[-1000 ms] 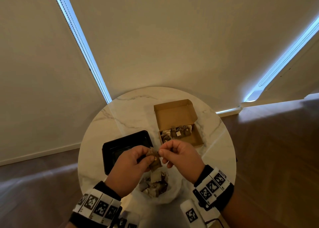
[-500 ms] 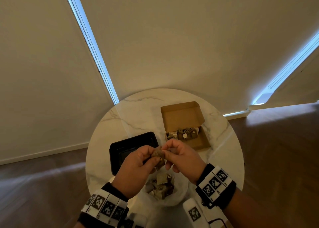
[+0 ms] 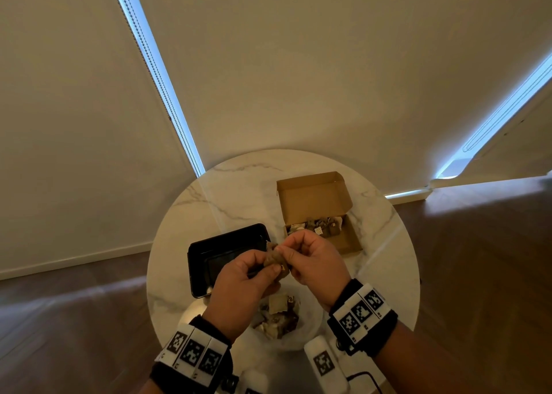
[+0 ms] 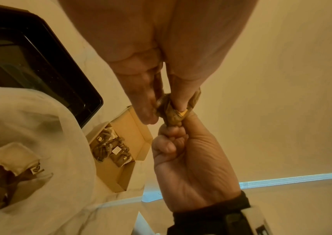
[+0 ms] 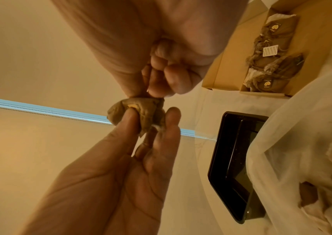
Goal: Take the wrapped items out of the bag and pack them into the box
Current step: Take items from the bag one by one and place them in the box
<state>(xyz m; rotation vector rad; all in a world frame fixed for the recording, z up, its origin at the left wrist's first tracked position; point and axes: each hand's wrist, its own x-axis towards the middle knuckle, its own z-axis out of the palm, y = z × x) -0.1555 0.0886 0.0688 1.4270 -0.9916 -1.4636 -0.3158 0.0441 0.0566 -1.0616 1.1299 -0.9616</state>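
Wrapped item (image 3: 276, 259): one, brown, pinched between my left hand (image 3: 239, 289) and right hand (image 3: 313, 262).
Box (image 3: 351, 241): four wrapped items, counted by wrist views.

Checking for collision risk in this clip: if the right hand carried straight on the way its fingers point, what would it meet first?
Probably the left hand: the right hand points leftward at it, both pinching the same brown wrapped item. Past that lies the black tray, lower down; depth is unclear.
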